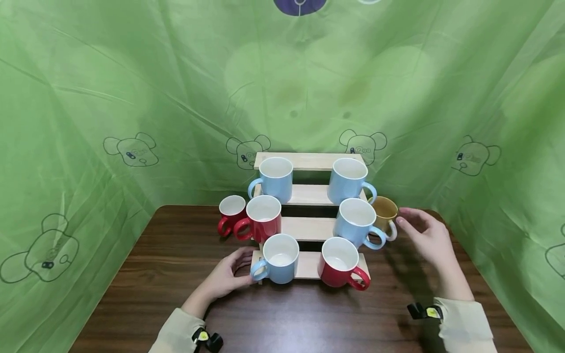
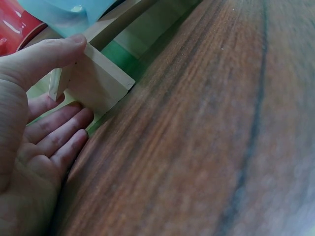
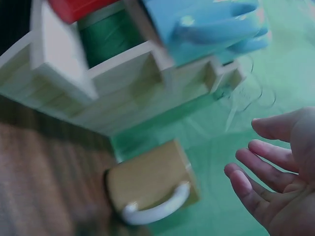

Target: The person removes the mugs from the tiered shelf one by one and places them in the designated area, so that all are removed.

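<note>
A stepped wooden rack stands on the table with light blue and red mugs on its steps. At its lower left corner my left hand grips the end of the bottom step, thumb on the front edge and fingers round the side. The light blue mug on that step sits right beside the thumb. To the rack's right, a tan mug with a white handle stands upright on the table. My right hand is beside it, fingers loosely bent, with a gap between them and the mug in the right wrist view.
Left of the rack a small red mug stands on the table, close to the red mug on the second step. Another red mug sits at the bottom right. Green cloth hangs behind the brown wooden table.
</note>
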The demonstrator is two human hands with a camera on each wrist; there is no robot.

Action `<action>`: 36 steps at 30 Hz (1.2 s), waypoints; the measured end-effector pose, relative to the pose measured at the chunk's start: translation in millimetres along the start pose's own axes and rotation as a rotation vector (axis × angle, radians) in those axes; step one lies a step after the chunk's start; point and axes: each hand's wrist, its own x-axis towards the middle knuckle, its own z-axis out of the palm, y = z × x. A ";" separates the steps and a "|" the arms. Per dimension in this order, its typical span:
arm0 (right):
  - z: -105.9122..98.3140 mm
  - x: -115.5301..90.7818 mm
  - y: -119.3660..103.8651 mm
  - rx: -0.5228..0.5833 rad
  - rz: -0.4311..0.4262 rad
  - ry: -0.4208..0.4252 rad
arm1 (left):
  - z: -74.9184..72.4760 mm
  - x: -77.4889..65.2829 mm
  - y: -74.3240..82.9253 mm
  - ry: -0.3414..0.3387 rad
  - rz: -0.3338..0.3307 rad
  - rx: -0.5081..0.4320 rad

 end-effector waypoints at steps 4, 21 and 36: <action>-14.3 12.1 -22.4 -0.049 -0.060 -0.039 | -0.4 -0.4 -0.1 0.000 -0.002 0.001; -38.1 54.9 -86.3 -0.066 -0.085 -0.182 | -0.5 -1.4 -1.3 0.004 -0.009 0.004; -26.7 67.5 -90.5 -0.032 -0.095 -0.291 | -0.5 -0.5 0.7 -0.002 -0.010 0.001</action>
